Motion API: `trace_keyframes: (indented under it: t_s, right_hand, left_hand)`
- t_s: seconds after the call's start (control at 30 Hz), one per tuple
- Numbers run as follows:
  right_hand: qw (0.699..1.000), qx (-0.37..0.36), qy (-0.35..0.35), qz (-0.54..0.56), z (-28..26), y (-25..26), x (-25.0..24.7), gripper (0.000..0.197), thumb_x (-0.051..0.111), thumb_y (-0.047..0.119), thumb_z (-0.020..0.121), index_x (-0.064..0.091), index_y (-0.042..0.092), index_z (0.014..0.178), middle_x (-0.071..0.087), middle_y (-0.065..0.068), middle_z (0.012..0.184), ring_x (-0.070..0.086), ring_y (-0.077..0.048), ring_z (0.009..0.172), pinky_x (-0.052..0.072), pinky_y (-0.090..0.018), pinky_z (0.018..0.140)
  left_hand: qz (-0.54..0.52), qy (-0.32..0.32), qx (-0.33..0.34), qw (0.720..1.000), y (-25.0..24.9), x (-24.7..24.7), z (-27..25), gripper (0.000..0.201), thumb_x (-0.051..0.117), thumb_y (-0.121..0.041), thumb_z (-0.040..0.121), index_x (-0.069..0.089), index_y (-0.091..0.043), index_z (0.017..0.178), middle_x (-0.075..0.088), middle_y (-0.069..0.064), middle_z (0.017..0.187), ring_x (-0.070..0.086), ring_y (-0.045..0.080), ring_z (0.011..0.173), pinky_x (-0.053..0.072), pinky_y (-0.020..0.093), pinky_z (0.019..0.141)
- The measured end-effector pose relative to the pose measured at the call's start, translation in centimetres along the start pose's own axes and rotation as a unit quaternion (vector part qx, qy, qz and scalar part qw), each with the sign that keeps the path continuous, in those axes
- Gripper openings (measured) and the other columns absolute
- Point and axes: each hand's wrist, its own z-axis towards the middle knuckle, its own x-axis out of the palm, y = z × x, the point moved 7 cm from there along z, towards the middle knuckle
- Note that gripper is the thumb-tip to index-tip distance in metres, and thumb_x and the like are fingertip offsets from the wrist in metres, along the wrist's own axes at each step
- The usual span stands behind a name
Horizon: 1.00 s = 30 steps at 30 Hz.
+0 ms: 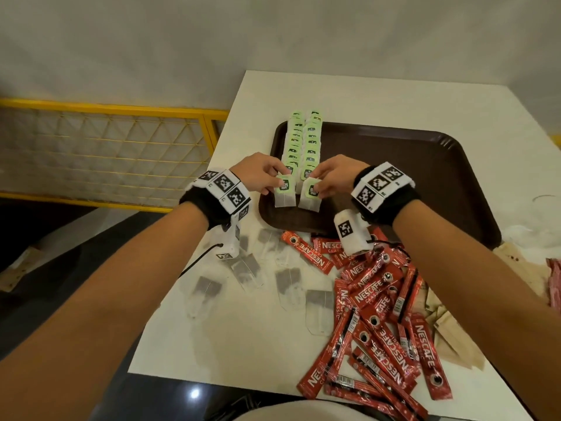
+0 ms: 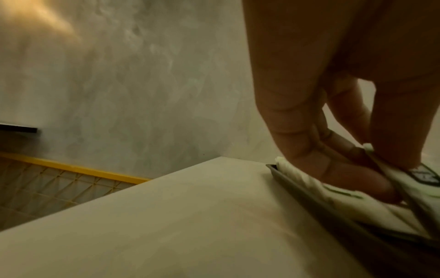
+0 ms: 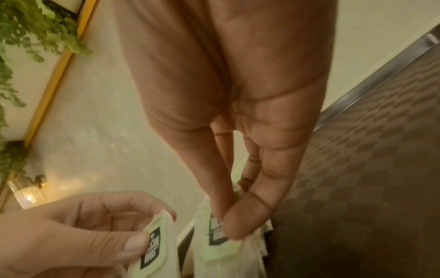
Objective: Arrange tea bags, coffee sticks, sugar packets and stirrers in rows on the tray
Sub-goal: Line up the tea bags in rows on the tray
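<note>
Two rows of tea bags (image 1: 303,141) with green tags run down the left side of the dark brown tray (image 1: 425,177). My left hand (image 1: 261,174) pinches the green tag of a tea bag (image 1: 284,194) at the near end of the left row. My right hand (image 1: 331,174) pinches the tag of another tea bag (image 1: 310,197) at the near end of the right row. In the right wrist view both tags show, the left tea bag's tag (image 3: 152,252) under the left thumb and the right tea bag's tag (image 3: 219,242) between thumb and finger. Loose tea bags (image 1: 288,284) and red coffee sticks (image 1: 379,314) lie on the white table (image 1: 243,344).
Brown paper packets (image 1: 449,329) lie at the table's right edge beyond the coffee sticks. A yellow wire fence (image 1: 106,153) stands left of the table. The right part of the tray is bare. A grey wall is behind.
</note>
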Motion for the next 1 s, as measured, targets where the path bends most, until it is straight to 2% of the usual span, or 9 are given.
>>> trace_keyframes:
  t_s: [0.1, 0.27, 0.37, 0.43, 0.5, 0.63, 0.77, 0.87, 1.0]
  right_hand:
    - [0.999, 0.004, -0.022, -0.039, 1.2, 0.0, -0.4, 0.025, 0.065, -0.004, 0.082, 0.064, 0.006, 0.105, 0.061, -0.014, 0.106, 0.06, -0.023, 0.092, 0.054, -0.027, 0.077]
    - [0.997, 0.006, -0.035, -0.072, 1.8, 0.4, -0.4, 0.03, 0.067, 0.001, 0.082, 0.062, 0.002, 0.111, 0.06, -0.012, 0.099, 0.058, -0.02, 0.082, 0.051, -0.025, 0.073]
    - [0.997, 0.003, -0.042, -0.067, 2.1, 0.5, -0.2, 0.015, 0.067, -0.002, 0.081, 0.062, 0.007, 0.092, 0.064, -0.018, 0.107, 0.06, -0.024, 0.087, 0.053, -0.03, 0.078]
    - [0.996, 0.002, -0.05, -0.069, 2.4, 0.4, -0.2, 0.018, 0.068, -0.001, 0.08, 0.058, 0.014, 0.078, 0.065, -0.02, 0.111, 0.062, -0.027, 0.091, 0.053, -0.037, 0.085]
    - [0.996, 0.002, -0.057, -0.07, 2.5, 0.3, -0.2, 0.018, 0.07, 0.001, 0.079, 0.057, 0.015, 0.078, 0.065, -0.018, 0.109, 0.064, -0.029, 0.098, 0.054, -0.04, 0.089]
    - [0.995, 0.001, -0.063, -0.071, 2.4, 0.1, -0.4, 0.023, 0.072, 0.006, 0.079, 0.055, 0.013, 0.093, 0.061, -0.007, 0.091, 0.063, -0.027, 0.094, 0.055, -0.04, 0.085]
    - [0.993, -0.002, -0.061, -0.105, 1.8, -0.1, -0.7, 0.03, 0.075, 0.017, 0.078, 0.045, 0.019, 0.079, 0.059, -0.005, 0.092, 0.06, -0.02, 0.084, 0.056, -0.036, 0.076]
    - [0.982, 0.007, -0.021, -0.185, 0.8, -0.3, -0.2, 0.03, 0.075, 0.024, 0.078, 0.046, 0.017, 0.081, 0.059, -0.001, 0.083, 0.06, -0.017, 0.077, 0.049, -0.022, 0.06]
    - [0.962, 0.006, 0.022, -0.272, 0.3, 0.0, 1.2, 0.033, 0.076, 0.029, 0.076, 0.052, 0.01, 0.089, 0.054, 0.001, 0.075, 0.056, -0.017, 0.079, 0.043, -0.019, 0.055]
  left_hand:
    - [0.025, -0.011, -0.002, 1.0, 0.3, -0.3, 1.0, 0.028, 0.063, -0.01, 0.088, 0.063, -0.012, 0.116, 0.057, -0.001, 0.081, 0.057, 0.008, 0.071, 0.051, 0.018, 0.067]
    - [0.047, -0.036, 0.009, 0.998, -0.1, -0.8, 1.9, 0.025, 0.068, -0.012, 0.085, 0.067, -0.013, 0.109, 0.057, -0.005, 0.073, 0.055, 0.006, 0.068, 0.049, 0.018, 0.065]
    - [0.059, -0.055, 0.013, 0.997, -0.3, -0.8, 2.3, 0.022, 0.071, -0.013, 0.082, 0.069, -0.012, 0.104, 0.056, -0.005, 0.071, 0.052, 0.005, 0.064, 0.046, 0.017, 0.062]
    - [0.07, -0.064, 0.009, 0.995, -0.3, -0.7, 2.4, 0.022, 0.072, -0.014, 0.081, 0.068, -0.011, 0.103, 0.059, -0.002, 0.075, 0.052, 0.006, 0.065, 0.045, 0.017, 0.062]
    - [0.083, -0.073, 0.002, 0.994, -0.1, -0.6, 2.6, 0.023, 0.073, -0.014, 0.08, 0.068, -0.009, 0.102, 0.061, 0.002, 0.084, 0.055, 0.011, 0.072, 0.045, 0.021, 0.068]
    - [0.122, -0.098, 0.001, 0.988, 0.0, -0.4, 2.4, 0.023, 0.072, -0.018, 0.081, 0.066, -0.009, 0.101, 0.059, 0.002, 0.087, 0.053, 0.012, 0.08, 0.037, 0.02, 0.067]
    - [0.131, -0.118, 0.02, 0.984, -0.4, -0.8, 1.8, 0.025, 0.071, -0.024, 0.082, 0.064, -0.01, 0.102, 0.057, 0.002, 0.088, 0.051, 0.012, 0.081, 0.035, 0.019, 0.063]
    - [0.168, -0.083, 0.027, 0.982, -0.4, -0.4, 1.2, 0.037, 0.077, -0.025, 0.075, 0.062, -0.008, 0.104, 0.055, 0.003, 0.093, 0.05, 0.014, 0.083, 0.034, 0.018, 0.059]
    - [0.224, -0.027, 0.005, 0.974, 0.0, 0.8, 0.6, 0.049, 0.084, -0.026, 0.066, 0.059, -0.009, 0.104, 0.051, 0.004, 0.099, 0.049, 0.018, 0.088, 0.036, 0.026, 0.07]
